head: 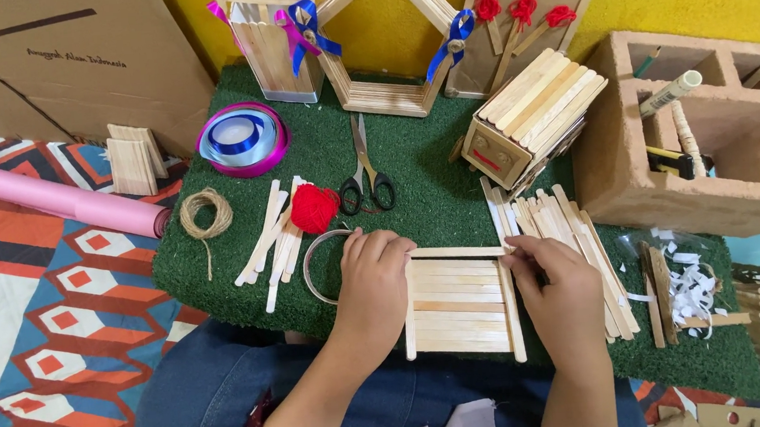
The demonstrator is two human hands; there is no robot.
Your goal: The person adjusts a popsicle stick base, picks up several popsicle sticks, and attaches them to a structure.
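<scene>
Flat square panel of pale wooden craft sticks (457, 303) lies on the green artificial-turf mat (434, 204), at six o'clock of the mat, directly before the person.

Left hand (375, 278) rests on the panel's left edge, fingers curled together and pressing down on the upright side stick; it bears on the panel rather than clamping it. Right hand (559, 285) sits on the right edge, fingertips pinched on the end of the top cross stick at the panel's one o'clock corner.

Loose pile of plain craft sticks (574, 233) lies just beside the right hand, at its twelve o'clock. Clear ring of tape (312, 270) touches the left hand's nine o'clock side. Ball of red yarn (313, 207) sits at eleven o'clock of the left hand, black-handled scissors (366, 173) at twelve o'clock. Coil of brown twine (206, 212) and spool of blue and purple ribbon (242, 138) lie further out at ten o'clock. Small craft-stick house (532, 113) stands at twelve o'clock of the right hand.
</scene>
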